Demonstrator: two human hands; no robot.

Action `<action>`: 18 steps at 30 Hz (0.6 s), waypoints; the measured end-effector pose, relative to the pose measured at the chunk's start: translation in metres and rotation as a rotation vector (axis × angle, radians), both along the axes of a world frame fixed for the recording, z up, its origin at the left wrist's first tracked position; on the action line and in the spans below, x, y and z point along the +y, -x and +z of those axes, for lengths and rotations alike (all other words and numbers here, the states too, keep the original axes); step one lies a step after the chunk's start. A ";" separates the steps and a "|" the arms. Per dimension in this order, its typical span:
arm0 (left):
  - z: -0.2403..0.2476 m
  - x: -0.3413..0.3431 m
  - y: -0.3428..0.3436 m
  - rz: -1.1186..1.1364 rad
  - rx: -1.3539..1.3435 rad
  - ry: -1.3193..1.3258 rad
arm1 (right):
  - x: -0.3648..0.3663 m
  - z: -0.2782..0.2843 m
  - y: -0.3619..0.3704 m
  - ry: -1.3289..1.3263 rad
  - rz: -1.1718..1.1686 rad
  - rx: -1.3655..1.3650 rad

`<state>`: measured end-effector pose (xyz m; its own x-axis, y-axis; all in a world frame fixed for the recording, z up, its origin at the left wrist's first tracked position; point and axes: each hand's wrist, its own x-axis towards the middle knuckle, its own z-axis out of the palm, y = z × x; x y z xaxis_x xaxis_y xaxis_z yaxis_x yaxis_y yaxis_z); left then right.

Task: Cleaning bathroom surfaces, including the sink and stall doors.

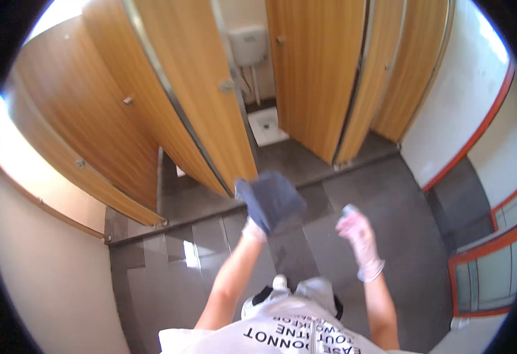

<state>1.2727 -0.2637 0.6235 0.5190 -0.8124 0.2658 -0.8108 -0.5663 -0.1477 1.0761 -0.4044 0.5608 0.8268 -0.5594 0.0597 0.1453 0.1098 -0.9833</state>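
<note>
A dark blue-grey cloth hangs in front of my left hand, blurred by motion. My left hand wears a thin clear glove and is closed on the cloth, which hides most of its fingers. Out to the right, above the floor, is my right hand, also in a clear glove with a loose cuff at the wrist. Its fingers are partly bent and apart, and I make out nothing held in them.
Ahead stands a row of wooden toilet cubicles; one door is ajar, showing a white squat toilet and a wall cistern. A low step edge runs before them. Grey floor tiles reflect light. Red-framed panels are at right.
</note>
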 end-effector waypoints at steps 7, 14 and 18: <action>0.003 0.009 -0.104 0.138 -0.087 -0.119 | -0.115 -0.006 0.065 -0.065 -0.618 0.189; -0.036 -0.023 -0.128 0.696 -0.141 -0.475 | -0.210 -0.041 0.059 -0.058 -0.635 0.228; -0.044 -0.036 -0.170 1.031 0.062 -0.629 | -0.300 -0.092 0.047 0.151 -0.734 0.367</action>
